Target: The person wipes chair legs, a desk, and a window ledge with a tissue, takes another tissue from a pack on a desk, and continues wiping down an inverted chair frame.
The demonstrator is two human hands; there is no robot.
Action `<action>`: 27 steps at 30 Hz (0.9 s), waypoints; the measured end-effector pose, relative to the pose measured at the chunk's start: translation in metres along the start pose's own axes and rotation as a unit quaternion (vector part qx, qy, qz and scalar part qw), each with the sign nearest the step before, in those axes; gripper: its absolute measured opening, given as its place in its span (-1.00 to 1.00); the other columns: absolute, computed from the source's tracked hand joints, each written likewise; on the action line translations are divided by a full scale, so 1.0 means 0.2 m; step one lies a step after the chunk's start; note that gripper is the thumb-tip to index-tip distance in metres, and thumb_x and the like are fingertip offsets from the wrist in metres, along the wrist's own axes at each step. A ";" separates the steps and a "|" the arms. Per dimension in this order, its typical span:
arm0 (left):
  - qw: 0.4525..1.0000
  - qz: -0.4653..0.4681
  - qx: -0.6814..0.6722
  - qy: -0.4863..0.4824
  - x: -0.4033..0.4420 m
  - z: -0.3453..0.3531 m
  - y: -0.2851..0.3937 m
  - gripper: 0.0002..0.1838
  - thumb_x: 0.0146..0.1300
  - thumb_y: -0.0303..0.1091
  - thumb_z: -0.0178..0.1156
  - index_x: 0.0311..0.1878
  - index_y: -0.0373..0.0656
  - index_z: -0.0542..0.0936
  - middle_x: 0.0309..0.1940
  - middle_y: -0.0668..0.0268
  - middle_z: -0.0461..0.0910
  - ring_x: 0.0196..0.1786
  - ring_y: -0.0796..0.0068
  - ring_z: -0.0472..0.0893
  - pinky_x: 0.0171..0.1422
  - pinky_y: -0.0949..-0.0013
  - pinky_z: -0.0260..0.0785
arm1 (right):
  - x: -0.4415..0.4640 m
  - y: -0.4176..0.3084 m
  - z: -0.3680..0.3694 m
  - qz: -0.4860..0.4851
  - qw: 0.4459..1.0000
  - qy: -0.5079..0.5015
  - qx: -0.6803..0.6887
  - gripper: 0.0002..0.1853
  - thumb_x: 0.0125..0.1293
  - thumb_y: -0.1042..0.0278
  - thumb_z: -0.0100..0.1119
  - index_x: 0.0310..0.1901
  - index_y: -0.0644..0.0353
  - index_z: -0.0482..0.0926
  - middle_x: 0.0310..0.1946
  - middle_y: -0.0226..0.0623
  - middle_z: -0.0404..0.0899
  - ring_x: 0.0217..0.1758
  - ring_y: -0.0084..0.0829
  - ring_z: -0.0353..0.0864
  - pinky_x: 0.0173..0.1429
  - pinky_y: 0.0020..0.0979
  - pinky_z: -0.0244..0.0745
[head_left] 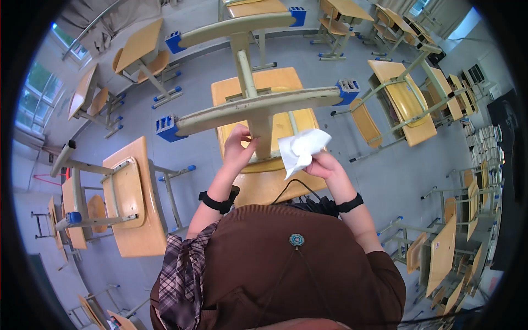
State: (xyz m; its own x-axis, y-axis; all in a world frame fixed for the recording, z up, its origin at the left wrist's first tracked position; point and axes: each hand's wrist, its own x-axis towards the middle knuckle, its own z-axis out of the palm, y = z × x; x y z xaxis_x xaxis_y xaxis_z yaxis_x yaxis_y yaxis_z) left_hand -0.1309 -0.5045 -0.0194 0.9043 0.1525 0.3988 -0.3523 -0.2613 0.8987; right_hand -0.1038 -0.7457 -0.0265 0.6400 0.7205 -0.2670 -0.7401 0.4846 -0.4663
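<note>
Before me an upside-down chair rests on a wooden desk (264, 187), its yellow seat (285, 129) facing down. Its beige metal frame (263, 129) rises toward me, with two crossbars ending in blue foot caps (346, 92). My left hand (239, 147) is at the left side of the upright, thumb and fingers pinched together close to the metal. Whatever is between those fingertips is too small to make out. Right of the upright, my right hand (324, 164) is closed on a crumpled white tissue (303, 150), held apart from the frame.
Another desk with an upturned chair (127, 190) stands to my left. More desks with chairs (404, 102) are at the right and along the back. Stacked books (484, 146) line the right wall. A dark cable (297, 184) loops at the near desk edge.
</note>
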 end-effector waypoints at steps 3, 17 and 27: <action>1.000 0.005 0.001 -0.001 0.00 0.00 -0.01 -0.85 0.00 -0.53 0.20 -0.38 -0.23 0.42 -0.43 0.28 0.42 -0.37 0.44 0.50 -0.29 0.46 0.39 | -0.06 0.02 0.02 0.018 0.995 -0.096 0.026 -0.60 0.14 0.34 0.16 0.02 0.17 0.38 -0.03 -0.24 0.46 0.05 -0.38 0.46 0.12 -0.29 0.40; 1.000 0.008 0.006 0.021 -0.02 0.00 -0.08 -0.81 -0.02 -0.59 0.18 -0.35 -0.23 0.38 -0.40 0.30 0.39 -0.35 0.49 0.48 -0.27 0.48 0.39 | 0.13 0.11 0.00 -0.317 0.452 0.109 -0.827 -0.96 -0.06 0.48 0.11 -0.57 0.20 0.53 -0.54 -0.30 0.54 -0.40 -0.30 0.55 -0.29 -0.29 0.42; 0.998 0.008 0.026 0.063 -0.12 -0.03 -0.03 -0.76 0.10 -0.60 0.01 -0.12 -0.26 0.34 -0.16 0.21 0.31 -0.10 0.41 0.39 -0.05 0.44 0.30 | 0.37 0.26 -0.46 -0.190 0.469 0.145 -0.850 -0.93 -0.07 0.41 0.13 -0.50 0.10 0.58 -0.46 -0.28 0.54 -0.27 -0.25 0.53 -0.22 -0.31 0.43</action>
State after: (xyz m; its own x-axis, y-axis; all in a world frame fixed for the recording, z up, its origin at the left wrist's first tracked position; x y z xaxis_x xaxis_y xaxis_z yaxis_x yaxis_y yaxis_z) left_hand -0.1525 -0.5020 -0.0329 0.8595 0.2664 0.4362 -0.3511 -0.3126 0.8826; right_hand -0.0762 -0.7129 -0.1492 0.8423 0.5256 0.1193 0.5160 -0.7225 -0.4602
